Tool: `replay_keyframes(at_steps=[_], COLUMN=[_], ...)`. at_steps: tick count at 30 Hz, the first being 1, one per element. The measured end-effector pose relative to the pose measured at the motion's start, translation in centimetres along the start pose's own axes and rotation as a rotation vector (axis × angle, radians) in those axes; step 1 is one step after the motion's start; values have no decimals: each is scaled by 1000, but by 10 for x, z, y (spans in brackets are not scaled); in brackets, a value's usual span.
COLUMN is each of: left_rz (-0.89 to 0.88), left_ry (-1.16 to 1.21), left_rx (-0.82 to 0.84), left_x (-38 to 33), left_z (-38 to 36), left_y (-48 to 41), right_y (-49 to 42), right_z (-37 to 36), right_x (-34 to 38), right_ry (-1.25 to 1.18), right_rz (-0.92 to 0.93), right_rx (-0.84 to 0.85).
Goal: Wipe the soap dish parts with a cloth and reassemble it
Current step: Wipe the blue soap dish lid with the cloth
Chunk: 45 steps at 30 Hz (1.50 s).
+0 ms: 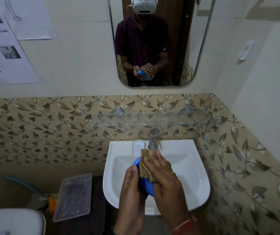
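i count two hands, my left hand (132, 189) and right hand (163, 172), one blue soap dish part (136, 162), one brown cloth (143, 160), one sink (195, 184), one tap (152, 139), one mirror (186, 39), one glass shelf (152, 119), one clear tray (74, 195).

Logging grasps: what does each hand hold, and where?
The left hand grips the blue soap dish by its near rim; right hand presses the cloth onto it, thumb pinching underneath.
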<state>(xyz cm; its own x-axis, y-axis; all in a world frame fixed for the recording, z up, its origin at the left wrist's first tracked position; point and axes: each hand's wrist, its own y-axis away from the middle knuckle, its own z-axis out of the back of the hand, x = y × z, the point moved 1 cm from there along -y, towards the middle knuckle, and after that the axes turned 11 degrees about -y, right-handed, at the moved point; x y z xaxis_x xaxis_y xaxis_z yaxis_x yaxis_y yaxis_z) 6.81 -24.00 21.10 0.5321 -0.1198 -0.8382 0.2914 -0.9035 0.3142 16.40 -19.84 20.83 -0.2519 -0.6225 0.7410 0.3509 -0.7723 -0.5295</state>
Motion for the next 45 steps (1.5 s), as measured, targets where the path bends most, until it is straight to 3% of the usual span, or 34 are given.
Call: replay_keyframes(at_steps=[5, 16, 19, 21, 25, 27, 29, 33, 37, 41, 45], left_rz=[-34, -77, -103, -107, -141, -133, -120, -99, -148, -280, -419], left_ry=[6, 17, -6, -18, -47, -60, -64, -52, -63, -196, -354], left_rx=[-39, -129, -142, -126, -128, -134, -115, -111, -209, -237, -242], left_x=[-3, -17, -18, -17, -14, -11, -8, -6, -12, -13, -5], left_z=[-5, 13, 16, 16, 15, 15, 12, 6, 19, 25, 19], left_y=[4, -3, -5, -5, -8, -9, -9, -9, -14, -15, -10], right_y=[3, 18, 10, 4, 8, 3, -3, 6, 19, 21, 18], right_z=[-3, 14, 28, 35, 47, 45, 32, -5, -7, -4, -7], right_x=[-4, -21, -18, -14, -15, -6, 4, -10, -30, -35, -19], right_ry=[39, 70, 101, 29, -103, -105, -55, 26, 61, 114, 105], right_rz=[52, 116, -8, -32, -156, -138, -6, 59, 38, 50, -75], right_rx=[50, 449, 644, 518, -113, -285, -228, 190, 345, 285, 213])
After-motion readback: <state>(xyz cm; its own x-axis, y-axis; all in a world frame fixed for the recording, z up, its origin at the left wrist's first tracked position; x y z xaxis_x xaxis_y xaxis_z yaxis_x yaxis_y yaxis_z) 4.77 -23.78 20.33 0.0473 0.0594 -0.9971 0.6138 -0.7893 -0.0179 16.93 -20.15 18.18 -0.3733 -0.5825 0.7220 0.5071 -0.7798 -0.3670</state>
